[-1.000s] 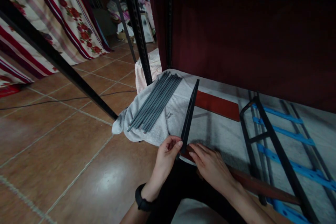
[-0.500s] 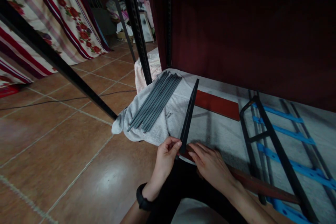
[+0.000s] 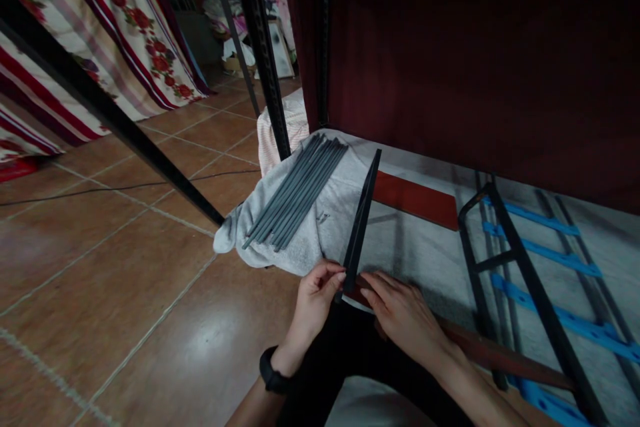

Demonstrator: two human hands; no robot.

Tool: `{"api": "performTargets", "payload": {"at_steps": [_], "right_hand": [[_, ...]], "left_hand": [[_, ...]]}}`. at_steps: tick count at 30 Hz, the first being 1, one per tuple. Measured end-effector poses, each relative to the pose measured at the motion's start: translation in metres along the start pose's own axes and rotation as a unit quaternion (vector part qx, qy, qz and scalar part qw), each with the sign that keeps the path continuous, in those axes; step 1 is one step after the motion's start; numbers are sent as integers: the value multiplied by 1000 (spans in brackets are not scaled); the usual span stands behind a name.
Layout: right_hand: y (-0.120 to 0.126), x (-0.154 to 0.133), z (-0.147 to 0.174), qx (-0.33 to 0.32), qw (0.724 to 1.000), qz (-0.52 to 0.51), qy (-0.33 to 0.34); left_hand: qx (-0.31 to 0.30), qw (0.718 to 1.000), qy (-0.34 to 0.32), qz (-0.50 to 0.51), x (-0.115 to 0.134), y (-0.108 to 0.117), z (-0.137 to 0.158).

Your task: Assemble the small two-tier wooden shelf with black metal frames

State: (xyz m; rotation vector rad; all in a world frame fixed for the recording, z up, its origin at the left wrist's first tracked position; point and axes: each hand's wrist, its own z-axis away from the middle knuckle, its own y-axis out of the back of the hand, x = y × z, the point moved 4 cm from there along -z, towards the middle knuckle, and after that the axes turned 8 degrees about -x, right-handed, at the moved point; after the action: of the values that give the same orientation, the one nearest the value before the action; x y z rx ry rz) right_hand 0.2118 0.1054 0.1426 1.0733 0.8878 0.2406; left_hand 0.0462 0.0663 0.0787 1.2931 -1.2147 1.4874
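Observation:
A long brown board runs across my lap, with a black metal frame rising from its left end, seen almost edge-on. My left hand, a black band on its wrist, pinches thumb against fingers at the foot of that frame. What lies between those fingertips is hidden. Just right of the frame, my right hand is curled over the left end of the board. A second black frame with a crossbar stands at the board's right end.
Grey rods lie bunched on a grey cloth. A red-brown panel rests behind the near frame, and blue slotted strips lie at right. Black metal posts slant up at left over the tiled floor.
The view has shifted very slightly. Both hands stay where they were at the foot of the black frame.

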Motion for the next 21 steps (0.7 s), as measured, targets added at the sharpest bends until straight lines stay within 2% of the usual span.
{"api": "performTargets", "payload": {"at_steps": [4, 8, 10, 13, 14, 17, 21], "right_hand": [[3, -2, -1, -6, 1000, -10, -2], [4, -4, 1, -12, 1000, -7, -10], [4, -3, 4, -2, 1000, 8, -22], [1, -2, 11, 27, 998, 36, -33], [0, -2, 12, 33, 998, 43, -31], [-5, -3, 14, 40, 998, 55, -14], [-7, -5, 5, 21, 998, 53, 2]], "left_hand": [[2, 997, -63, -51, 5, 1, -1], [-28, 996, -53, -59, -1, 9, -1], [20, 997, -21, -67, -14, 23, 2], [125, 989, 66, -51, -50, 44, 14], [133, 986, 94, -37, -64, 47, 18], [102, 986, 131, 12, -96, 41, 25], [53, 991, 123, -1, -112, 22, 22]]}}
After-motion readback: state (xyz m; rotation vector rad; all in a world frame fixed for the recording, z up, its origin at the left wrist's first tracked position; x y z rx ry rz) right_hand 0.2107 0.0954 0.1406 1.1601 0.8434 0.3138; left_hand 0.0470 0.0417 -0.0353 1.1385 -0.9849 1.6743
